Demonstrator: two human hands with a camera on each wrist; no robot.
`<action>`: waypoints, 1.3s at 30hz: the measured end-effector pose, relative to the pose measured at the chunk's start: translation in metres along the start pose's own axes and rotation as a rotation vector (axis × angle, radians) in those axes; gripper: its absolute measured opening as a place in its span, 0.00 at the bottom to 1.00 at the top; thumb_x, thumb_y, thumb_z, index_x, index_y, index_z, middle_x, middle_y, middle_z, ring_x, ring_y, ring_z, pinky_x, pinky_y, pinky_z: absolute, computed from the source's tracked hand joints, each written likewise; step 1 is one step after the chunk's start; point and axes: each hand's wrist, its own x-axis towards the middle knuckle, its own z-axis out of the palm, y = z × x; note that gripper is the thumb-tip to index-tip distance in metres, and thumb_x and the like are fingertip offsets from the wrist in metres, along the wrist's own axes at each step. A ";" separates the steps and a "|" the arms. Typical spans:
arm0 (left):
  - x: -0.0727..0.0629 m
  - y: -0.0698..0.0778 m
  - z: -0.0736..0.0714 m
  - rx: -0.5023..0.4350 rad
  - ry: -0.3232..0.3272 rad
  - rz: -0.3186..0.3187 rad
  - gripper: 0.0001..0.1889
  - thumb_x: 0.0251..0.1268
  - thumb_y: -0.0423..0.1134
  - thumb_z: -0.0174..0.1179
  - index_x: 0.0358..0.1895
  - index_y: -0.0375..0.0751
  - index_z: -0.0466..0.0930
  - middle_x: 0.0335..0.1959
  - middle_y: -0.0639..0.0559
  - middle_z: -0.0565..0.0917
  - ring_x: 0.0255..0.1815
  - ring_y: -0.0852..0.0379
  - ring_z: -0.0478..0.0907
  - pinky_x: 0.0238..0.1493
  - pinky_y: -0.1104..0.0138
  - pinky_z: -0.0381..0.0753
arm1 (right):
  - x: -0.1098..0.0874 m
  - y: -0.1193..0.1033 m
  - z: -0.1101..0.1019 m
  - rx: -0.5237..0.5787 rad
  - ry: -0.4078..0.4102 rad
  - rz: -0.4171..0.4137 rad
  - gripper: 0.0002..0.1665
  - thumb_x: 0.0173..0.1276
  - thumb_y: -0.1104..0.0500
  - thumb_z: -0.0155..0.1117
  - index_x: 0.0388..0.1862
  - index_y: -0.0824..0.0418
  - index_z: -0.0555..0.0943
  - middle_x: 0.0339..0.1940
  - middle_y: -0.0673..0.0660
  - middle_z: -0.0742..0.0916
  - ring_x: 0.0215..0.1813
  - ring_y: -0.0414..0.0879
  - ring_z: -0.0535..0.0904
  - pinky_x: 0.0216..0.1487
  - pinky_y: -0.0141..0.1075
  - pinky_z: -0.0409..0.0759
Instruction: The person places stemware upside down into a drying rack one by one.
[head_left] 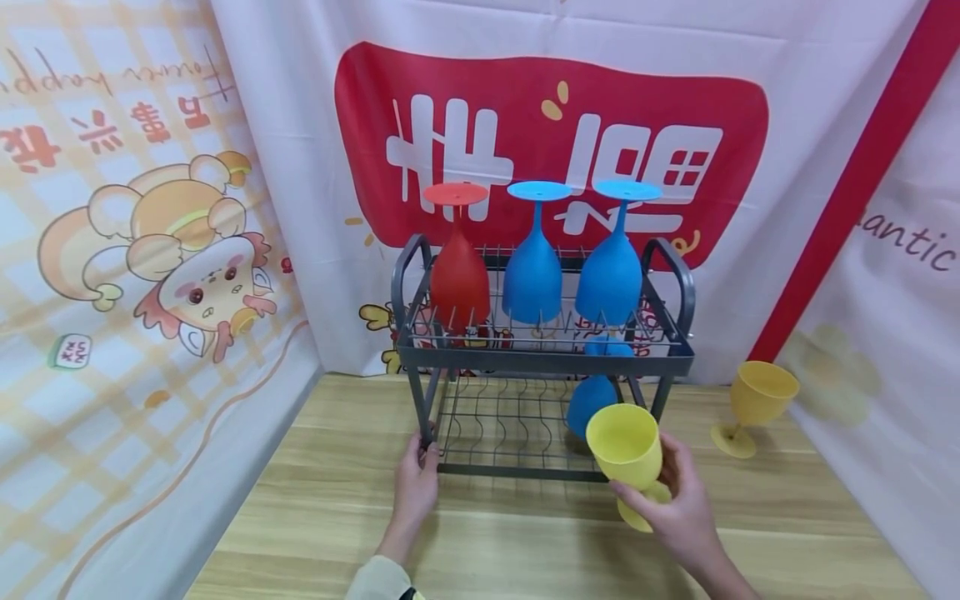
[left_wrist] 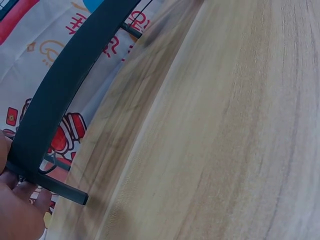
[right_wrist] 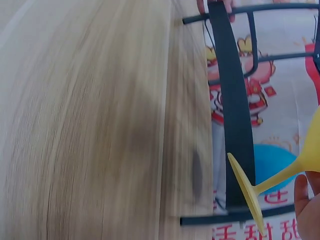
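Observation:
My right hand point(head_left: 681, 510) grips a yellow plastic goblet point(head_left: 628, 450) in front of the lower right side of a dark two-tier dish rack point(head_left: 540, 362). The goblet's mouth faces up, slightly tilted; its foot point(right_wrist: 245, 192) shows in the right wrist view. My left hand point(head_left: 417, 485) holds the rack at its lower left front corner. On the top tier, a red goblet point(head_left: 459, 279) and two blue goblets, one in the middle point(head_left: 533, 279) and one at the right point(head_left: 610, 279), stand upside down. Another upside-down blue goblet point(head_left: 587, 400) sits on the lower tier, partly hidden by the yellow one.
A second yellow goblet point(head_left: 761, 392) stands upright on the wooden table point(head_left: 300, 508), right of the rack. Printed cloth point(head_left: 300, 125) hangs behind the rack and along both sides. Curved handles point(head_left: 678, 283) rise at the rack's two ends.

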 end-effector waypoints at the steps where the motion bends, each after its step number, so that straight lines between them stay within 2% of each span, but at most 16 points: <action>1: -0.001 0.000 0.000 0.003 0.005 -0.007 0.26 0.84 0.37 0.51 0.80 0.43 0.66 0.77 0.31 0.72 0.75 0.29 0.73 0.74 0.37 0.72 | -0.001 -0.001 0.003 -0.003 -0.010 -0.015 0.54 0.61 0.55 0.84 0.81 0.56 0.64 0.72 0.55 0.80 0.59 0.27 0.77 0.59 0.19 0.74; 5: -0.008 0.004 -0.002 0.020 0.077 -0.010 0.29 0.82 0.40 0.56 0.81 0.41 0.64 0.80 0.34 0.70 0.77 0.30 0.70 0.75 0.37 0.71 | -0.004 -0.005 0.013 -0.043 -0.048 -0.073 0.54 0.56 0.54 0.87 0.78 0.52 0.67 0.69 0.51 0.82 0.60 0.30 0.78 0.62 0.23 0.75; 8: -0.017 0.008 -0.002 0.059 0.191 0.050 0.27 0.78 0.41 0.62 0.75 0.40 0.71 0.72 0.38 0.77 0.72 0.35 0.75 0.71 0.40 0.77 | -0.004 -0.009 0.018 -0.102 -0.057 -0.152 0.56 0.51 0.55 0.90 0.76 0.51 0.69 0.67 0.49 0.83 0.58 0.33 0.80 0.61 0.27 0.78; 10: -0.025 0.012 0.000 0.092 0.275 0.115 0.23 0.75 0.41 0.66 0.68 0.40 0.76 0.63 0.44 0.81 0.64 0.42 0.78 0.64 0.48 0.81 | -0.004 -0.011 0.020 -0.144 -0.057 -0.210 0.57 0.48 0.56 0.92 0.76 0.50 0.70 0.67 0.47 0.83 0.57 0.35 0.80 0.60 0.29 0.79; 12: -0.031 0.017 0.003 0.101 0.347 0.228 0.18 0.71 0.39 0.69 0.60 0.39 0.80 0.54 0.46 0.83 0.54 0.49 0.80 0.55 0.59 0.83 | -0.002 -0.014 0.021 -0.177 -0.059 -0.267 0.59 0.45 0.57 0.93 0.76 0.51 0.71 0.66 0.47 0.83 0.55 0.36 0.79 0.58 0.32 0.82; 14: -0.037 0.022 0.007 0.083 0.380 0.367 0.15 0.68 0.35 0.71 0.55 0.38 0.82 0.48 0.47 0.84 0.46 0.55 0.80 0.47 0.66 0.82 | 0.000 -0.017 0.022 -0.216 -0.061 -0.340 0.60 0.42 0.57 0.94 0.75 0.51 0.72 0.65 0.47 0.84 0.56 0.37 0.79 0.57 0.35 0.84; 15: -0.040 0.028 0.010 0.068 0.372 0.423 0.14 0.68 0.33 0.71 0.53 0.37 0.82 0.47 0.47 0.84 0.44 0.54 0.80 0.43 0.67 0.81 | 0.001 -0.018 0.022 -0.239 -0.060 -0.379 0.60 0.41 0.57 0.94 0.75 0.51 0.72 0.64 0.47 0.84 0.56 0.37 0.80 0.57 0.38 0.86; 17: -0.044 0.036 0.014 0.011 0.302 0.514 0.14 0.66 0.31 0.71 0.53 0.40 0.82 0.46 0.49 0.84 0.42 0.57 0.80 0.41 0.70 0.81 | 0.004 -0.021 0.023 -0.278 -0.053 -0.478 0.61 0.37 0.57 0.95 0.74 0.52 0.74 0.64 0.48 0.84 0.58 0.40 0.80 0.56 0.43 0.87; 18: -0.046 0.042 0.017 -0.019 0.247 0.537 0.15 0.66 0.31 0.71 0.54 0.42 0.82 0.48 0.50 0.84 0.43 0.57 0.80 0.41 0.69 0.82 | 0.005 -0.022 0.023 -0.302 -0.051 -0.525 0.61 0.36 0.56 0.95 0.73 0.52 0.75 0.64 0.48 0.84 0.59 0.41 0.80 0.56 0.46 0.88; 22: -0.054 0.066 0.023 -0.067 -0.035 0.477 0.22 0.70 0.38 0.68 0.65 0.53 0.78 0.59 0.58 0.82 0.55 0.60 0.80 0.52 0.64 0.86 | 0.008 -0.027 0.024 -0.426 -0.052 -0.666 0.62 0.33 0.51 0.95 0.72 0.50 0.77 0.63 0.50 0.85 0.60 0.46 0.82 0.54 0.50 0.85; 24: -0.058 0.079 0.026 -0.060 -0.165 0.447 0.26 0.71 0.41 0.68 0.70 0.57 0.75 0.66 0.58 0.80 0.62 0.56 0.80 0.60 0.56 0.86 | 0.009 -0.030 0.025 -0.499 -0.063 -0.708 0.62 0.32 0.48 0.95 0.72 0.50 0.77 0.62 0.51 0.85 0.60 0.48 0.83 0.54 0.50 0.84; 26: -0.062 0.091 0.028 -0.047 -0.277 0.422 0.31 0.70 0.43 0.68 0.74 0.61 0.71 0.71 0.58 0.78 0.66 0.50 0.79 0.64 0.50 0.84 | 0.010 -0.033 0.026 -0.564 -0.077 -0.739 0.62 0.32 0.44 0.95 0.71 0.49 0.77 0.62 0.51 0.85 0.59 0.49 0.84 0.54 0.49 0.83; 28: -0.065 0.101 0.029 -0.028 -0.363 0.398 0.35 0.68 0.46 0.70 0.76 0.68 0.68 0.73 0.59 0.76 0.68 0.48 0.78 0.64 0.47 0.84 | 0.009 -0.035 0.027 -0.607 -0.098 -0.752 0.62 0.33 0.42 0.94 0.72 0.47 0.77 0.63 0.51 0.85 0.60 0.49 0.83 0.56 0.49 0.83; 31: -0.069 0.111 0.032 0.003 -0.446 0.367 0.38 0.63 0.50 0.74 0.75 0.74 0.67 0.71 0.62 0.76 0.68 0.48 0.79 0.61 0.53 0.85 | 0.008 -0.037 0.029 -0.646 -0.119 -0.763 0.60 0.35 0.41 0.94 0.71 0.46 0.77 0.64 0.51 0.85 0.61 0.48 0.83 0.59 0.50 0.82; 33: -0.070 0.115 0.033 0.021 -0.471 0.365 0.38 0.61 0.51 0.75 0.74 0.74 0.68 0.69 0.63 0.77 0.67 0.51 0.79 0.58 0.58 0.86 | 0.008 -0.038 0.030 -0.656 -0.117 -0.775 0.60 0.34 0.41 0.93 0.71 0.46 0.78 0.63 0.51 0.85 0.62 0.48 0.83 0.59 0.50 0.82; 39: -0.069 0.118 0.035 0.041 -0.469 0.380 0.36 0.58 0.53 0.78 0.70 0.66 0.74 0.62 0.63 0.80 0.59 0.56 0.81 0.55 0.68 0.87 | 0.009 -0.040 0.032 -0.661 -0.111 -0.780 0.61 0.32 0.42 0.94 0.71 0.46 0.78 0.63 0.51 0.86 0.61 0.47 0.83 0.58 0.48 0.81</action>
